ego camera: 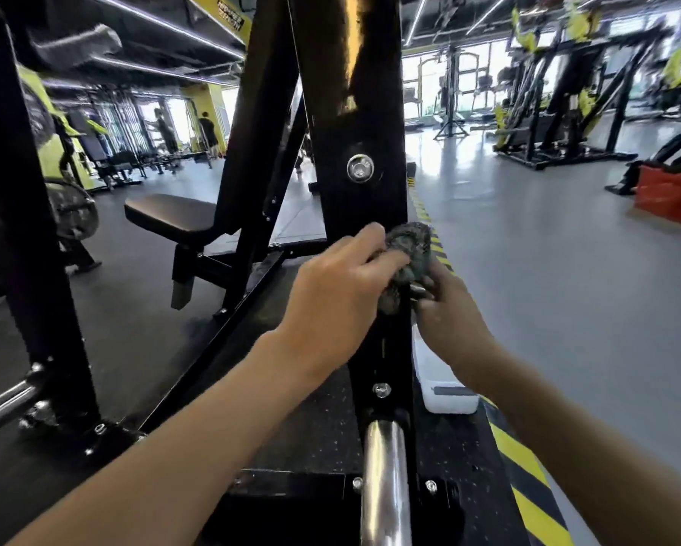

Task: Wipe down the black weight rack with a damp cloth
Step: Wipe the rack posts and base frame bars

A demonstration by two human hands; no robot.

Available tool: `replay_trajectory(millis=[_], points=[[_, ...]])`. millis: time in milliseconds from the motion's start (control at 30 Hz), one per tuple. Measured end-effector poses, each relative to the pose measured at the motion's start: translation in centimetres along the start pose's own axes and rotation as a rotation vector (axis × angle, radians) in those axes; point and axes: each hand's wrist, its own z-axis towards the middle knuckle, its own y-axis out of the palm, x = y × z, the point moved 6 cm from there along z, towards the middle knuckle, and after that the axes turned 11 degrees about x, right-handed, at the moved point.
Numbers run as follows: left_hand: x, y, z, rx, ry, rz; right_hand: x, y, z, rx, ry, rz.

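Currently cloth (408,252) sits on rack upright (360,143), which runs 12-to-6; left hand (331,297) at its 7 and right hand (447,323) at its 5 both grip it.

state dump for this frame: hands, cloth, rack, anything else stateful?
rack upright: standing, bolted; wetness unclear
cloth: bunched, against rack upright
left hand: grips cloth from above
right hand: grips cloth's lower end
chrome peg: bare, no plates
bench: unoccupied
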Motion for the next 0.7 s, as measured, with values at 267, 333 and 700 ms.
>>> replay_trajectory(millis=[267, 333, 700], points=[[3.1, 1.4, -0.9, -0.019, 0.216, 0.099, 3.1, -0.4, -2.9, 0.150, 0.070, 0.146], [3.4, 2.0, -2.0, -0.049, 0.240, 0.101, 3.5, -1.0, -2.8, 0.206, 0.097, 0.147], [-0.1, 1.7, -7.6, 0.110, -0.020, -0.037, 3.2, -0.7, -2.6, 0.126, 0.130, 0.099]])
